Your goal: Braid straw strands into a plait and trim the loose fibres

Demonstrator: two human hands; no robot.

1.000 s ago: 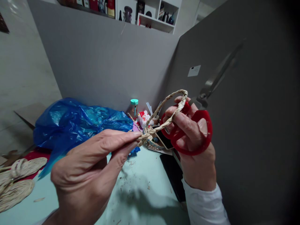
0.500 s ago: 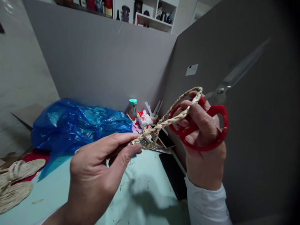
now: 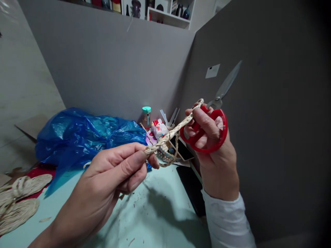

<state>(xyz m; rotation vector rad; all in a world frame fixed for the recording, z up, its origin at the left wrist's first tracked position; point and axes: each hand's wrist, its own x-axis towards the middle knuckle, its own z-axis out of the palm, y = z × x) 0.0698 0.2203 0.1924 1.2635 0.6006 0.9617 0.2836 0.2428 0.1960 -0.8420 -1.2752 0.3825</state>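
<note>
A pale braided straw cord (image 3: 178,129) stretches slantwise between my two hands above the table. My left hand (image 3: 121,172) is closed, pinching its lower end between thumb and fingers. My right hand (image 3: 210,137) is closed at the upper end, thumb pressed on the braid. Scissors (image 3: 224,86) with red handles hang on the fingers of that same hand, blades together and pointing up to the right. A further length of braid (image 3: 176,148) loops down behind, near a dotted strap-like item (image 3: 164,154).
A blue plastic bag (image 3: 88,134) covers the back left of the pale green table (image 3: 152,224). Woven straw pieces (image 3: 19,210) lie at far left. A green-lidded jar (image 3: 146,117), a red-and-white packet (image 3: 158,128) and a black flat object (image 3: 190,189) are behind and right. Grey partitions (image 3: 113,69) surround the table.
The cord's wide loop has been pulled narrow and now runs nearly straight. My right hand has moved left with the scissors, and a length of braid now hangs below.
</note>
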